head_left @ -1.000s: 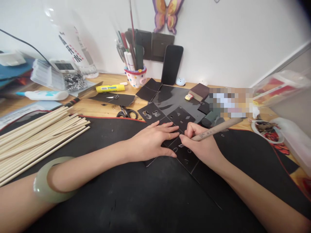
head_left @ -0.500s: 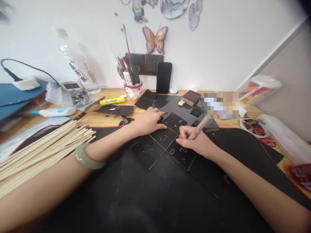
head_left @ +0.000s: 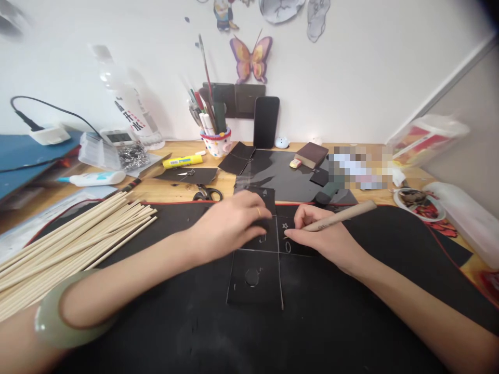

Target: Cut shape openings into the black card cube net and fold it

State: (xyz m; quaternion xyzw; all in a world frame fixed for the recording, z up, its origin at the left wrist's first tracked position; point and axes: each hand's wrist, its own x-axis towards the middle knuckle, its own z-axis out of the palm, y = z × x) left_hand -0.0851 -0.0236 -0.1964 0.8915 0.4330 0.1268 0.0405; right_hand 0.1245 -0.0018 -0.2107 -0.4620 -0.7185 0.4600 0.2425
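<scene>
My left hand [head_left: 241, 221] is over the left arm of a cross-shaped black paper [head_left: 255, 283], fingers bent and apart, holding nothing. The paper carries pale lines and small outlined shapes, among them a star, an oval and a circle. In my right hand [head_left: 323, 231] is a pen-shaped tool [head_left: 343, 215] with a thick beige barrel, pinched near its tip. That tip is at the paper's right part, close to the star and oval; whether it touches I cannot tell. A pale green bangle [head_left: 70, 314] circles my left forearm.
A black mat [head_left: 175, 332] lies under the paper. Wooden sticks [head_left: 78, 244] are piled left. Behind are scissors [head_left: 207, 193], a glue stick [head_left: 183, 161], a pen cup [head_left: 217, 143], a phone [head_left: 266, 122] and a brown box [head_left: 311, 155]. A round dish [head_left: 419, 205] stands right.
The cross-shaped paper has turned from a slant to nearly straight before me. My left hand has lifted off its far edge and come nearer. The beige tool now leans further right.
</scene>
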